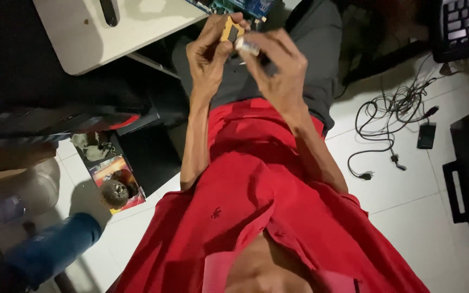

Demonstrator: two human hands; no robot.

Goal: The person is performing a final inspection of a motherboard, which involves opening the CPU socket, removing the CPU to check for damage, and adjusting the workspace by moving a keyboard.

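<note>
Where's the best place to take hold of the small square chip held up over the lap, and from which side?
Take the square chip by its bare upper edges, coming from the desk side. It is thin and flat, and the left hand already pinches its lower edge, while the right hand holds a small white tube against its face.

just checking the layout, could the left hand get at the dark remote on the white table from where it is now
Probably yes. The left hand holds a small yellow chip just off the white table edge, and nothing lies between it and the remote. It would have to free its fingers first.
</note>
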